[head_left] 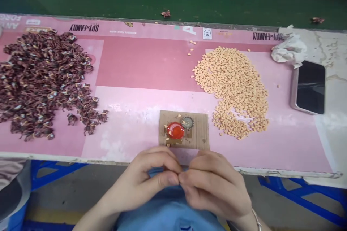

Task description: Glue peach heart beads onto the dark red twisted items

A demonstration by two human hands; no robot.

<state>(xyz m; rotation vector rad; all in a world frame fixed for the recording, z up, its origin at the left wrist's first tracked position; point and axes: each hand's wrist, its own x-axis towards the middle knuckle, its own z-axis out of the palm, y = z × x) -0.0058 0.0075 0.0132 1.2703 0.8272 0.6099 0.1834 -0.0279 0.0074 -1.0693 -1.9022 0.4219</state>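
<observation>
My left hand and my right hand meet at the table's front edge, fingertips pinched together. Whatever lies between them is too small or hidden to make out. Just beyond the fingers, a piece of cardboard bears a small red cap-like dish and a grey bottle cap, with a few tan bits around them. To the right spreads a heap of small tan pieces. A large pile of dark reddish-brown, tangled little pieces covers the left side.
A phone lies at the right, below a crumpled white tissue. Behind the pink printed table cover runs a green surface with two dark scraps on it. Blue supports show under the table.
</observation>
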